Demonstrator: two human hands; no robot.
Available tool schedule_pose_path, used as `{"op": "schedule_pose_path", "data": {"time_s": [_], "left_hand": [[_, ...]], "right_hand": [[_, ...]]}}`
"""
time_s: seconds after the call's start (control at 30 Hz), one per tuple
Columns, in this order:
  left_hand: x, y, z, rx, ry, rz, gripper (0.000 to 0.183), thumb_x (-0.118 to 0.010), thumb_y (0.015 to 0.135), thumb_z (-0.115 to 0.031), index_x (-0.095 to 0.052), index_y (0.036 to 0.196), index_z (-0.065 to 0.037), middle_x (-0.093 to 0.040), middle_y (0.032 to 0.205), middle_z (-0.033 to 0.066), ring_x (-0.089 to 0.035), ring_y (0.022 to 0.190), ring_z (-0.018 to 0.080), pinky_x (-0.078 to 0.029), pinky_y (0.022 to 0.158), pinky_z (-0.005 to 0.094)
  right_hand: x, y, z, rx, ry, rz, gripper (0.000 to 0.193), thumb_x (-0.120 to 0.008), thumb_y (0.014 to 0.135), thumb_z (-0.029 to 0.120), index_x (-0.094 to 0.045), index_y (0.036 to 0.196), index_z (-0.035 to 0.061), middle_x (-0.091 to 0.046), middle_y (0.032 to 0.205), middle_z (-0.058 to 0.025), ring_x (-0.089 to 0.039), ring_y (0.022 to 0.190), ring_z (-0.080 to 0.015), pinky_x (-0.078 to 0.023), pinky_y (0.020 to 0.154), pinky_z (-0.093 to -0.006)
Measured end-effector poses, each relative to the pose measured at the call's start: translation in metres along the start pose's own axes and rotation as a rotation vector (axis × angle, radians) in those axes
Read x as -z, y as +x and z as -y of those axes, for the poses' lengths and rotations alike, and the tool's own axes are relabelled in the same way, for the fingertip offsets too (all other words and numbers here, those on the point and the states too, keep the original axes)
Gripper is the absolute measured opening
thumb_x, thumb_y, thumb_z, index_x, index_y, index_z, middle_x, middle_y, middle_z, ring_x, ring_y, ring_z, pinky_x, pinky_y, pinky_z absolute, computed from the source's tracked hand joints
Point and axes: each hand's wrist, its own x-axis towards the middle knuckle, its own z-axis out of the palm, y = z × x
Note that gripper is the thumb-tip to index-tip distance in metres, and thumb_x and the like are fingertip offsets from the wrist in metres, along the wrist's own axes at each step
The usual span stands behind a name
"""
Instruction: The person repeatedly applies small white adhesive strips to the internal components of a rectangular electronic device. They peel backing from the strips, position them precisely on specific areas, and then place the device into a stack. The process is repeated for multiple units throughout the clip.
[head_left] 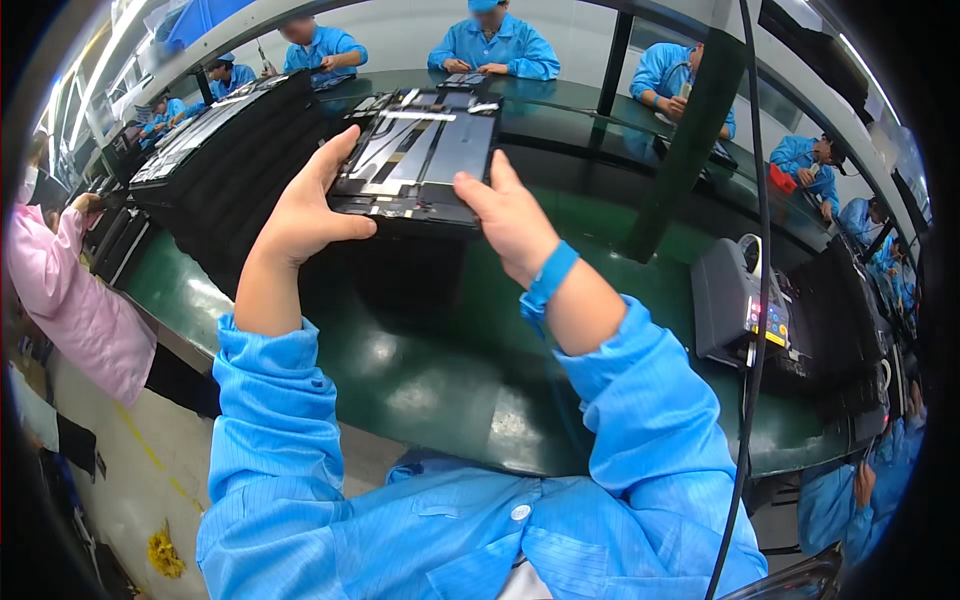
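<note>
Both my hands are raised above the green table (440,400), one on each side of a black tray (440,222). In it lies an opened tablet-like device (455,155) with grey flat panels, dark strips and small shiny parts. My left hand (305,205) grips the tray's left side, with the thumb along the near edge and the fingers up the side. On the right side, my right hand (515,220) holds it with the thumb on top, and those fingertips are partly hidden. A blue wrist strap (550,278) circles my right wrist.
A tall stack of black trays (240,150) stands at the left. To the right are a grey boxy machine (725,300) with coloured buttons and more black trays (840,320). A dark post (685,150) and a hanging black cable (762,250) cross the right side. Several people in blue work across the table.
</note>
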Motion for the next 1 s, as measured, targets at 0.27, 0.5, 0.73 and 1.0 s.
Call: {"op": "schedule_pose_path", "data": {"time_s": [0.27,0.5,0.73,1.0], "left_hand": [[0.027,-0.006,0.057,0.094,-0.068,-0.029,0.107,-0.079,0.045,0.002,-0.033,0.142,0.002,-0.034,0.146,0.0201,-0.027,0.139,0.0284,-0.016,0.114,0.0353],[0.027,0.006,0.067,0.005,-0.006,0.089,0.106,-0.088,0.054,-0.023,-0.033,0.141,0.004,-0.037,0.145,0.0165,-0.032,0.136,0.0264,-0.021,0.112,0.0353],[-0.022,-0.033,-0.02,-0.204,0.972,-0.153,0.084,-0.06,0.058,0.002,-0.04,0.139,-0.005,-0.032,0.147,0.0196,-0.022,0.141,0.0342,-0.021,0.113,0.0416],[-0.217,-0.04,-0.104,-0.461,0.026,0.929,0.051,-0.07,0.075,-0.014,-0.055,0.122,0.001,-0.05,0.131,0.0187,-0.049,0.121,0.032,-0.038,0.1,0.0416]], "right_hand": [[-0.022,0.02,-0.051,-0.061,-0.126,-0.014,0.091,-0.061,0.085,0.038,-0.012,0.142,-0.0143,-0.012,0.151,-0.0299,-0.011,0.143,-0.0354,-0.014,0.115,-0.0349],[-0.015,0.023,-0.055,0.169,-0.127,-0.101,0.056,-0.065,0.08,0.023,-0.044,0.121,-0.0069,-0.049,0.118,-0.0282,-0.048,0.113,-0.0414,-0.036,0.1,-0.0433],[0.027,-0.101,0.054,-0.048,-0.446,0.208,0.081,-0.059,0.088,0.037,-0.018,0.143,-0.0083,-0.014,0.149,-0.0332,-0.015,0.141,-0.0401,-0.019,0.114,-0.0389],[0.182,-0.31,0.122,0.061,-0.168,-0.643,0.031,-0.058,0.091,0.013,-0.057,0.119,-0.0006,-0.061,0.117,-0.0095,-0.056,0.11,-0.0167,-0.039,0.098,-0.0311]]}}
